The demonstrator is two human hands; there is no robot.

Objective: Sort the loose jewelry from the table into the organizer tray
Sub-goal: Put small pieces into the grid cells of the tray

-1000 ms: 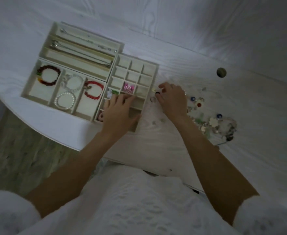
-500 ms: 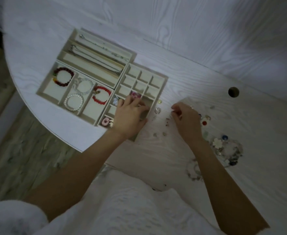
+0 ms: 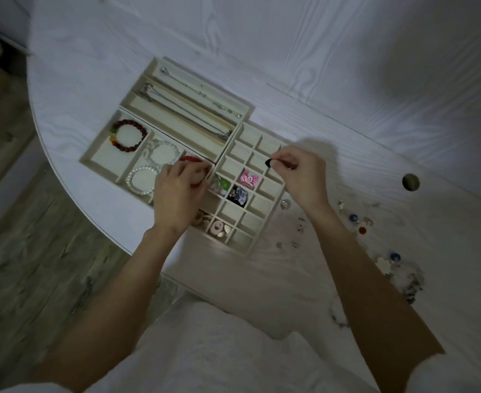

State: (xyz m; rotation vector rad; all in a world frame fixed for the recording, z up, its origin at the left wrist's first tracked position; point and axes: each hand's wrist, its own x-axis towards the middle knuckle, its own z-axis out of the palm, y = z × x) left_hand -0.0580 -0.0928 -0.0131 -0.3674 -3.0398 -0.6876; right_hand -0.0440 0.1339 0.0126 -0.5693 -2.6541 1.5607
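Right hand [image 3: 301, 177] moved over organizer tray [image 3: 235, 137], pinching black piece [image 3: 268, 163]; left hand [image 3: 176, 191] curled.

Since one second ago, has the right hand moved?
Yes. The right hand went from the table beside the grid tray to over the tray's far cells, pinching a small dark piece.

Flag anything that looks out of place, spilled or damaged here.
Nothing looks damaged. Loose jewelry still lies scattered on the table right of the organizer tray; the right hand pinches a small dark piece above it.
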